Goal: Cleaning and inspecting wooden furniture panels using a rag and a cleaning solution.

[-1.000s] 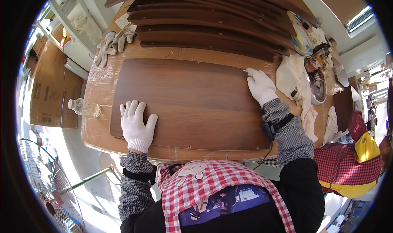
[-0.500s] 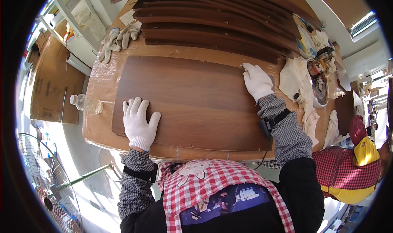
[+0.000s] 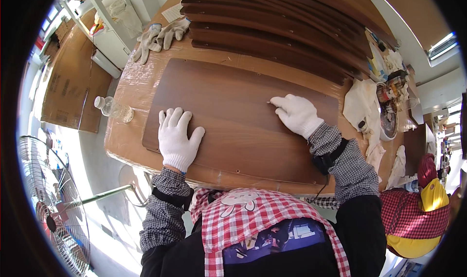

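Observation:
A brown wood-grain panel lies flat on the table in front of me. My left hand, in a white knit glove, rests on the panel's left part, palm down with fingers and thumb spread. Over the right half of the panel is my right hand, gloved the same way. Its fingers are drawn together, index finger and thumb pointing left. A tiny tip shows at the end of these fingers, too small to name. Small holes sit near the panel's long edges.
Several curved brown boards are stacked at the back. Spare gloves and a clear bottle lie on the left; cloths and a round container sit right. A fan stands lower left, another person lower right.
My right hand has moved left and nearer from the panel's far right edge to over its surface. The left hand stays flat on the panel. The whole view has shifted and turned slightly.

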A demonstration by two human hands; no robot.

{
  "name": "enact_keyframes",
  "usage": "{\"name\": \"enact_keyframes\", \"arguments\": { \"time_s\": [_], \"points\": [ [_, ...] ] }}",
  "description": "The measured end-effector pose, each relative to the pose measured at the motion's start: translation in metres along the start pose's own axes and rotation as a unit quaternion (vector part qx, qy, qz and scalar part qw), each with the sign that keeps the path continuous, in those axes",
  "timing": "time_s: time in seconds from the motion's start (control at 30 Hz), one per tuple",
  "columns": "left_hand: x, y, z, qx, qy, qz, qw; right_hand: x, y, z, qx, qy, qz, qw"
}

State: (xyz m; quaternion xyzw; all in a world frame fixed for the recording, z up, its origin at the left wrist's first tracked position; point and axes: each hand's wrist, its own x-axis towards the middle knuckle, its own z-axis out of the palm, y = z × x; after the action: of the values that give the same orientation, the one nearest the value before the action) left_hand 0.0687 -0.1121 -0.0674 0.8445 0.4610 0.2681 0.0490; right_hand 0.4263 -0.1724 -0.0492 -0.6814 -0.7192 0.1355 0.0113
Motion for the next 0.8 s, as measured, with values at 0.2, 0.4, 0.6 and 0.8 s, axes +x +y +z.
{"name": "enact_keyframes", "arguments": {
  "time_s": [0.2,0.4,0.6,0.8],
  "points": [
    [0.002,0.004,-0.006,0.019,-0.012,0.001,1.0,0.043,0.004,-0.003,0.068,0.151,0.131,0.977],
    [-0.001,0.002,-0.008,0.011,-0.023,-0.021,0.999,0.093,-0.049,-0.009,0.086,0.067,0.078,0.991],
    [0.0,0.004,-0.014,-0.005,-0.034,-0.007,0.999,0.11,-0.038,-0.001,0.151,0.155,0.076,0.973],
    [0.002,0.001,-0.001,-0.019,0.01,0.034,0.999,0.065,0.035,-0.021,0.349,0.254,0.262,0.863]
  ]
}}
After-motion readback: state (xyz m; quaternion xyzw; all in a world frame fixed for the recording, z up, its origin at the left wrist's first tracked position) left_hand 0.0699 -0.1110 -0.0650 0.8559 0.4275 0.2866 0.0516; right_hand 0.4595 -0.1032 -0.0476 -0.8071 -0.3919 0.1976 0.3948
